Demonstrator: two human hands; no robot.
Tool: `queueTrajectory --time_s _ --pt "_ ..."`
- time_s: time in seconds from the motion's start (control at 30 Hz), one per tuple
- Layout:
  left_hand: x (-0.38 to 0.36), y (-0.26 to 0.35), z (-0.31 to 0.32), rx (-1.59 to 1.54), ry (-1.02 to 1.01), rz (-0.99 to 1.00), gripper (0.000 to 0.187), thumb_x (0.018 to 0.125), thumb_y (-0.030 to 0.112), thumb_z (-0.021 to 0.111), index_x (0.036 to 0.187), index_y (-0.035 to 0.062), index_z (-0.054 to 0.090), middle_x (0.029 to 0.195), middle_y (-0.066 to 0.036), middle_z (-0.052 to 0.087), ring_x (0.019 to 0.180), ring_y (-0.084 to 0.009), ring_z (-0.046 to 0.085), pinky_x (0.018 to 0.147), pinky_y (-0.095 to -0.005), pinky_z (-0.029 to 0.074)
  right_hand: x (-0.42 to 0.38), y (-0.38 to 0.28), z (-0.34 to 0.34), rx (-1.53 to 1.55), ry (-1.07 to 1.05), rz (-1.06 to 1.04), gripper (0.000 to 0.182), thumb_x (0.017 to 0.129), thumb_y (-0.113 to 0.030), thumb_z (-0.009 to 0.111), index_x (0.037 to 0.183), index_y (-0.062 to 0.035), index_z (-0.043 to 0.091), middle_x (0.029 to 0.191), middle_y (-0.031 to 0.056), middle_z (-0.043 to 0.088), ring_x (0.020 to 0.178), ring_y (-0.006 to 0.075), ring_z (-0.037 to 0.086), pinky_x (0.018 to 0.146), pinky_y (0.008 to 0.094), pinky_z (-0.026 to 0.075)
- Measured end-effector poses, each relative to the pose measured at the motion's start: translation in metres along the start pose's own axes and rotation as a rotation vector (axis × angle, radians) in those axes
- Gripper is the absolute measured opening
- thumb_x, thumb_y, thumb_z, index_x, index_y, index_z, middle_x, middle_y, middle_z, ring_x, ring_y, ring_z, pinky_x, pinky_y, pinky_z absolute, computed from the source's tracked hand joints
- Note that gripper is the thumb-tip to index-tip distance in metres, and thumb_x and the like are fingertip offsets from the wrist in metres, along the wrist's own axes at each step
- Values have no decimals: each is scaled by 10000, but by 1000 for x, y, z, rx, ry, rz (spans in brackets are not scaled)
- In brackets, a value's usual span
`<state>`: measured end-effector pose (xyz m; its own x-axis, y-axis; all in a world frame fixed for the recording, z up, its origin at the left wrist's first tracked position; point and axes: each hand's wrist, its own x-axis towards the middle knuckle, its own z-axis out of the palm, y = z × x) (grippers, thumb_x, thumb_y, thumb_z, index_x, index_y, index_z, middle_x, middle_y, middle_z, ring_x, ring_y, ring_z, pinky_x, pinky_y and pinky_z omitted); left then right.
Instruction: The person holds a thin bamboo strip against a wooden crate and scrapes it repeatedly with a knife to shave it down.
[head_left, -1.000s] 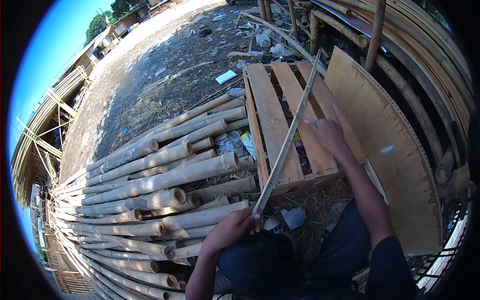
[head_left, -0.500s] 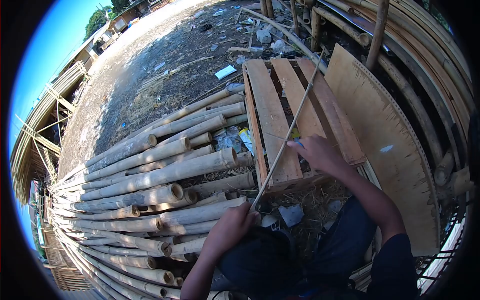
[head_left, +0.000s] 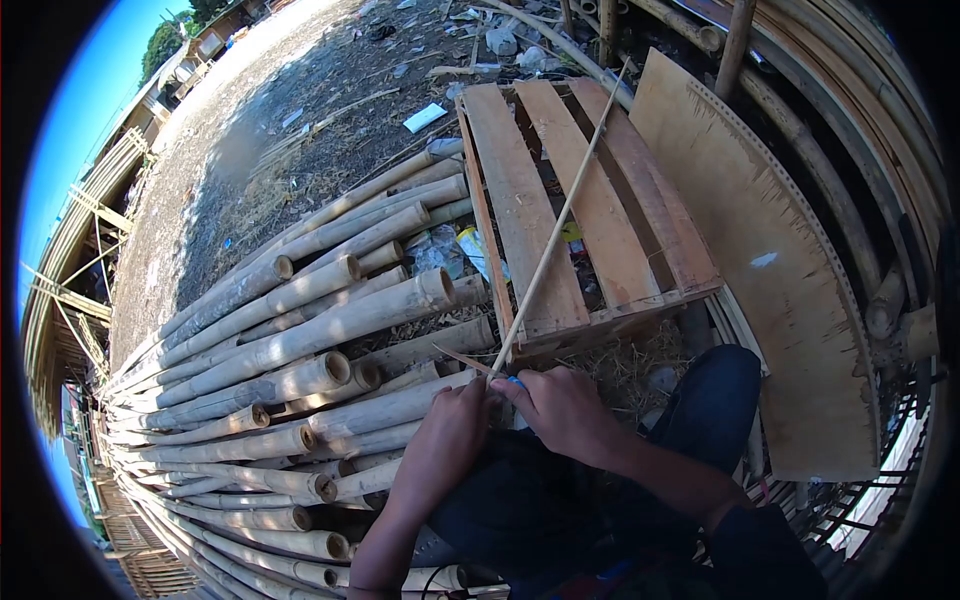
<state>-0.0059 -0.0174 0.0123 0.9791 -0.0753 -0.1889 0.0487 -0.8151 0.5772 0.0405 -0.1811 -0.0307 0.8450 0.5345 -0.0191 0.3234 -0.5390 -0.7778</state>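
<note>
A long thin bamboo stick slants from my hands up across the wooden pallet. My left hand is closed round the stick's lower end. Close beside it, my right hand grips a knife by its blue handle. The knife's narrow blade points up and left, crossing the stick just above my left hand. Both hands are over my lap, near the cut ends of the bamboo poles.
Thick bamboo poles lie piled on the left. On the right a curved plywood sheet leans beside the pallet, with more poles behind it. Litter, including a white piece, lies on the ground ahead.
My right hand has moved down and left along the stick with the knife, from over the pallet to beside my left hand. The view has shifted slightly.
</note>
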Motion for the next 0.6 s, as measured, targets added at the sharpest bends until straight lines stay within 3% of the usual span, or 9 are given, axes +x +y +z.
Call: queueTrajectory --time_s 0.07,0.17,0.27,0.33,0.4,0.53,0.6 --pt "0 2 -1 -15 -21 -32 185 946 166 561 955 -17 585 838 -267 623 836 -472 593 740 -541 445 2 3 3 -7 44 -14 534 1019 -420 435 717 -11 598 586 206 595 603 406 633 595 501 500" --pt "-2 -1 -2 -7 -63 -57 195 954 180 556 952 -13 583 829 -271 620 844 -471 589 738 -543 442 17 27 -2 -313 168 -10 510 1006 -419 467 714 -27 610 581 174 603 564 365 636 547 462 496" --pt "-4 2 -2 24 -62 -28 209 958 193 553 966 -15 572 821 -273 616 850 -467 585 740 -544 438 42 50 -30 -300 286 44 518 1002 -432 472 713 -27 617 569 173 596 551 366 631 527 471 489" --pt "-2 3 -1 35 -38 -8 218 959 198 553 972 -19 564 819 -273 614 850 -465 583 740 -543 436 36 38 -32 -355 266 46 551 1002 -475 450 739 -31 642 576 167 620 552 331 659 496 449 507" --pt "0 0 3 30 -26 -12 218 962 201 550 982 -15 557 829 -270 613 856 -466 581 745 -539 440 14 14 -20 -328 32 -55 565 1004 -482 439 749 -23 648 580 166 625 556 333 661 502 441 513" --pt "-4 -1 1 20 -1 -1 217 963 198 548 969 -19 554 837 -271 610 853 -469 577 746 -537 442 6 2 -9 -307 9 -89 547 1004 -453 458 716 -19 624 569 168 602 546 358 641 532 475 506" --pt "-6 0 0 19 -48 -9 206 964 182 541 962 -23 552 835 -274 612 849 -474 578 746 -538 443 29 23 -20 -405 213 61 547 1009 -452 447 731 -17 625 576 172 609 554 358 647 538 478 507"
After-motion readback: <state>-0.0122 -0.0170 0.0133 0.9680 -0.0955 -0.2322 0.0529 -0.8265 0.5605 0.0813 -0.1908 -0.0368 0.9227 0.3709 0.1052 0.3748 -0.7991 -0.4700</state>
